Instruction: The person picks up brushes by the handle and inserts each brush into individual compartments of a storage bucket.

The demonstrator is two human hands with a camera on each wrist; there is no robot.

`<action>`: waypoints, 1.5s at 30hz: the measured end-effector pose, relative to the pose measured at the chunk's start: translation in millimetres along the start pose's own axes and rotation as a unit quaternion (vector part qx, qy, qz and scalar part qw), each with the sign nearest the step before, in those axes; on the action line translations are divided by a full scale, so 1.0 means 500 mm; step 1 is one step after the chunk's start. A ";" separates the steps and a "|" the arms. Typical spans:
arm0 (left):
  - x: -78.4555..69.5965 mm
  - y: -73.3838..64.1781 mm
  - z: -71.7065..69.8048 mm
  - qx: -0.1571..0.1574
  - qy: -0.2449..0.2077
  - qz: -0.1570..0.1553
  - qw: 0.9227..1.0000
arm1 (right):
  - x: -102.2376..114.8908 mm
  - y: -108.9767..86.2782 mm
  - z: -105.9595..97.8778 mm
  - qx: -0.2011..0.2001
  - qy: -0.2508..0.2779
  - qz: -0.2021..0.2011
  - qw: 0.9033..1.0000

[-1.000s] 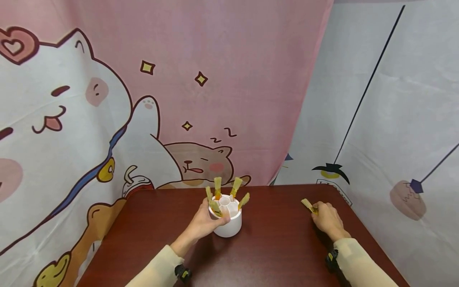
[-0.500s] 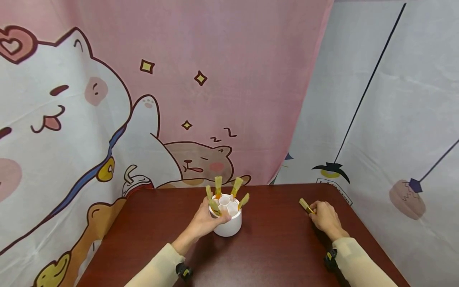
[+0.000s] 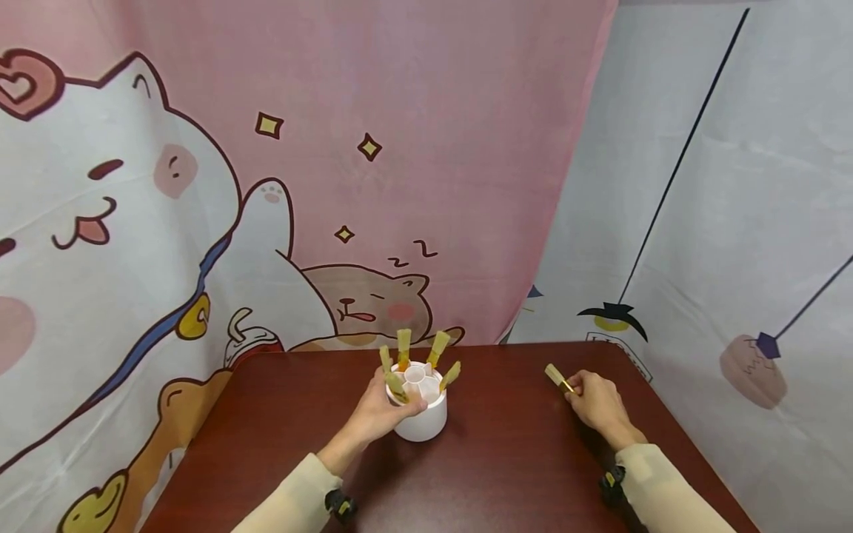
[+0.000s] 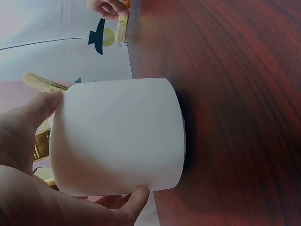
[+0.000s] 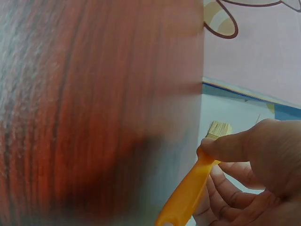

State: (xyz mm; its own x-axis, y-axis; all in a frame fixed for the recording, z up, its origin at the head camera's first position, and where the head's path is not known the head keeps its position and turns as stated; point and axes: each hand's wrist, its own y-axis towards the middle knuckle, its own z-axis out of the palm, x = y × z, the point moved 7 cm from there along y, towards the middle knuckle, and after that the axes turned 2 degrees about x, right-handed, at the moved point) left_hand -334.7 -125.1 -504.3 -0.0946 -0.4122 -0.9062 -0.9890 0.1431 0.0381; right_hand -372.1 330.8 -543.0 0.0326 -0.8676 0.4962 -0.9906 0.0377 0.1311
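My left hand grips a white round holder near the middle of the table, thumb at the near rim and fingers around its left side. Several brushes with pale bristles stand in the holder's compartments, bristles up and leaning outward. In the left wrist view the holder's smooth wall fills the middle. Over at the right, my right hand pinches one paintbrush between thumb and fingers. Its orange handle shows in the right wrist view, the bristles pointing away from the hand.
The dark red-brown table has its far edge against a pink cartoon curtain. A pale grey curtain hangs along the right side.
My right hand has shifted slightly left with the paintbrush, whose bristle end has swung left and a little upward. The left hand and holder stay in place.
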 end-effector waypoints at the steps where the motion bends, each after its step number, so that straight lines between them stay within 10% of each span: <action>1: 0.001 0.000 0.000 0.000 0.001 -0.001 1.000 | 0.005 -0.001 -0.001 -0.001 0.001 -0.003 1.000; 29: 0.000 -0.005 -0.021 -0.013 0.016 0.006 1.000 | 0.234 -0.070 -0.073 -0.034 0.077 -0.112 0.990; 45: 0.001 -0.009 -0.022 -0.007 0.025 -0.003 1.000 | 0.407 -0.142 -0.099 -0.075 0.124 -0.240 0.960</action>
State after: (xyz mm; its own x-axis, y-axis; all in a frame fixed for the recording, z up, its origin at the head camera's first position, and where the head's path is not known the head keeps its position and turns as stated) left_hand -331.5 -135.8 -500.5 -0.0938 -0.4570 -0.8845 -0.9909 0.1286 0.0387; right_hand -288.6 176.1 -408.6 0.5300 -0.6585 0.5342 -0.8238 -0.2506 0.5085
